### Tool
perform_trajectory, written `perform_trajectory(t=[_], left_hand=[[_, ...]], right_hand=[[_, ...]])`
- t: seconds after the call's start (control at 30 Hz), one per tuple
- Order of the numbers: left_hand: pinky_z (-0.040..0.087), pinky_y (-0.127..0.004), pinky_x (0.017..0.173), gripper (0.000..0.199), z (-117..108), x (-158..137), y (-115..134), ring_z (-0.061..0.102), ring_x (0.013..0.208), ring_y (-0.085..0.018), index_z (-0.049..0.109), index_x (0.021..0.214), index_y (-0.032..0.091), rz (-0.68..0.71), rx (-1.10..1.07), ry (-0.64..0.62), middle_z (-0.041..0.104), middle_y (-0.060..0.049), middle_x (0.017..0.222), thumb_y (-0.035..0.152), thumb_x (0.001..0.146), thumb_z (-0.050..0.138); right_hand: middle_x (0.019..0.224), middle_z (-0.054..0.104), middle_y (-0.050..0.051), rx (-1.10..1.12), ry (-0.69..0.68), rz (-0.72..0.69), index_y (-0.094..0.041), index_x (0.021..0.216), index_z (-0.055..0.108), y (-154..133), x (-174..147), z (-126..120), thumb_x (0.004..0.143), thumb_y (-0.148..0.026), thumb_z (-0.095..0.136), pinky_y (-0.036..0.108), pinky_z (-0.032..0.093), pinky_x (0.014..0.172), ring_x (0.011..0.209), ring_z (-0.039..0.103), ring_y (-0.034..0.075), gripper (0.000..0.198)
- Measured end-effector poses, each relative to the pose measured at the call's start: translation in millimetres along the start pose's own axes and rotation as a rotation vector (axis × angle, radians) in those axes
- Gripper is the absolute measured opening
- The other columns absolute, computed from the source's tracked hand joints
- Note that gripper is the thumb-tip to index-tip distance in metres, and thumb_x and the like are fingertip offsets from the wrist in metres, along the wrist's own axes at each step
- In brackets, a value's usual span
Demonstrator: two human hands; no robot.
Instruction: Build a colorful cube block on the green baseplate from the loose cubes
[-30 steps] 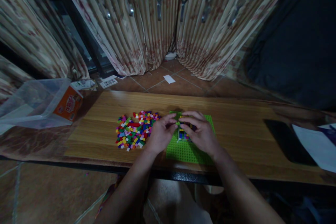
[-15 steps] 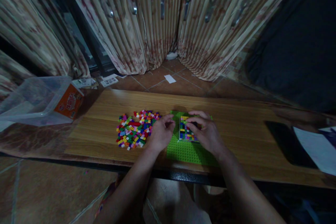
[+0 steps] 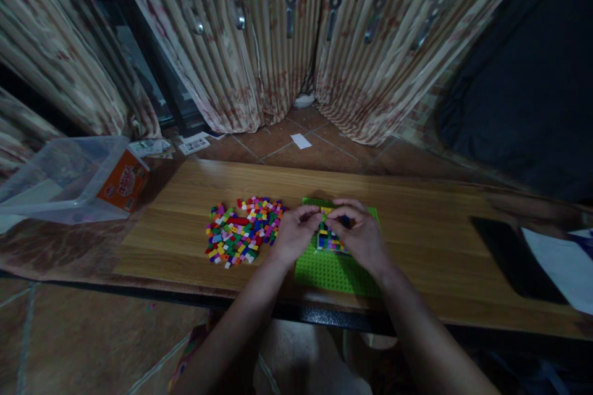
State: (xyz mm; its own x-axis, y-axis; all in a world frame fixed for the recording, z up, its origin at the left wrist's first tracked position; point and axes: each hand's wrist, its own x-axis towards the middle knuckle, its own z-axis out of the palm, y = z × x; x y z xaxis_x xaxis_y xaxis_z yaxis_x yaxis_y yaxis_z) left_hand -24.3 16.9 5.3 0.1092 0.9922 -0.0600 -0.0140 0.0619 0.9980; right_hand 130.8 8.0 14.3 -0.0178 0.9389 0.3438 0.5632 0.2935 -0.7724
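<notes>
While both hands are brought together over the far part of the green baseplate [image 3: 336,274], their fingertips nearly meet at the left edge of the brick panel [image 3: 330,242]. Left hand [image 3: 296,233]: thumb and forefinger drawn together at the panel's upper left corner, wrist over the desk [image 3: 430,241] between pile and baseplate. A speck of green shows at the fingertips; cannot tell whether it is a brick in the grip or the baseplate behind. Right hand [image 3: 361,239]: fingers bent over the panel, covering much of its upper and right parts, thumb and forefinger pointing toward the left hand's fingertips. Cannot tell whether they pinch anything.

Panel: lies on the baseplate, pale edge along its left side; yellow, blue, green, red and pink bricks visible in the uncovered part. Baseplate: flat on the desk, near edge close to the desk's front.

Brick pile [image 3: 234,237]: loose, mixed colours, on the desk just left of the left hand; one longer red piece [image 3: 238,221] among the small ones. Clear box [image 3: 81,205] with orange label [image 3: 123,182] at far left. Right end: flat black item [image 3: 514,259], white paper [image 3: 558,265] beside it.
</notes>
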Motion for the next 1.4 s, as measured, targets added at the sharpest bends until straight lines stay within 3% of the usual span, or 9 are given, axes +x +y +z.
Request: perform_trajectory(t=[0.47, 0.8, 0.97, 1.13, 1.27, 1.4], left_hand=[[0.044, -0.020, 0.057, 0.028, 3, 1, 6, 0.055, 0.060, -0.009, 0.070, 0.093, 0.011, -0.040, -0.064, 0.016, 0.065, -0.001, 0.067, 0.028, 0.070, 0.069], [0.048, -0.022, 0.062, 0.022, 6, 0, 4, 0.060, 0.066, -0.012, 0.071, 0.089, 0.012, -0.028, -0.016, 0.065, 0.070, -0.004, 0.077, 0.023, 0.070, 0.068], [0.049, -0.023, 0.065, 0.020, 10, 0, -1, 0.062, 0.068, -0.012, 0.071, 0.091, 0.013, -0.037, 0.017, 0.057, 0.072, -0.005, 0.083, 0.020, 0.074, 0.064], [0.048, -0.025, 0.063, 0.023, 11, -3, -3, 0.060, 0.066, -0.013, 0.070, 0.094, 0.013, 0.056, 0.144, 0.070, 0.071, -0.005, 0.080, 0.025, 0.076, 0.063], [0.048, -0.025, 0.065, 0.025, -7, -7, 7, 0.061, 0.069, -0.014, 0.070, 0.097, 0.014, 0.136, 0.266, 0.079, 0.071, -0.005, 0.081, 0.027, 0.080, 0.057], [0.048, -0.025, 0.066, 0.023, -61, -9, 24, 0.063, 0.071, -0.015, 0.070, 0.094, 0.016, 0.185, 0.447, 0.103, 0.071, -0.004, 0.082, 0.024, 0.081, 0.054]], right_hand=[[0.102, 0.067, 0.006, 0.148, -0.025, 0.126, -0.022, 0.078, 0.069, 1, 3, -1, 0.077, -0.036, 0.064, 0.039, 0.043, 0.092, 0.098, 0.061, 0.021, 0.015], [0.082, 0.070, 0.002, 0.208, -0.048, 0.190, -0.021, 0.074, 0.068, 1, 3, 2, 0.072, -0.039, 0.066, 0.034, 0.048, 0.075, 0.076, 0.062, 0.019, 0.018], [0.086, 0.071, 0.002, 0.118, -0.055, 0.225, -0.023, 0.077, 0.070, 2, 0, -2, 0.071, -0.043, 0.067, 0.035, 0.048, 0.077, 0.080, 0.064, 0.020, 0.021], [0.089, 0.072, 0.004, 0.098, -0.082, 0.232, -0.023, 0.082, 0.071, 9, 0, -4, 0.070, -0.048, 0.068, 0.038, 0.049, 0.078, 0.081, 0.065, 0.023, 0.027], [0.089, 0.072, 0.005, 0.092, -0.070, 0.261, -0.023, 0.082, 0.072, 9, 0, -7, 0.070, -0.050, 0.067, 0.038, 0.050, 0.078, 0.082, 0.066, 0.024, 0.029], [0.088, 0.072, 0.006, 0.098, -0.026, 0.286, -0.023, 0.084, 0.072, 10, 1, -12, 0.071, -0.052, 0.066, 0.037, 0.051, 0.075, 0.083, 0.066, 0.025, 0.033]])
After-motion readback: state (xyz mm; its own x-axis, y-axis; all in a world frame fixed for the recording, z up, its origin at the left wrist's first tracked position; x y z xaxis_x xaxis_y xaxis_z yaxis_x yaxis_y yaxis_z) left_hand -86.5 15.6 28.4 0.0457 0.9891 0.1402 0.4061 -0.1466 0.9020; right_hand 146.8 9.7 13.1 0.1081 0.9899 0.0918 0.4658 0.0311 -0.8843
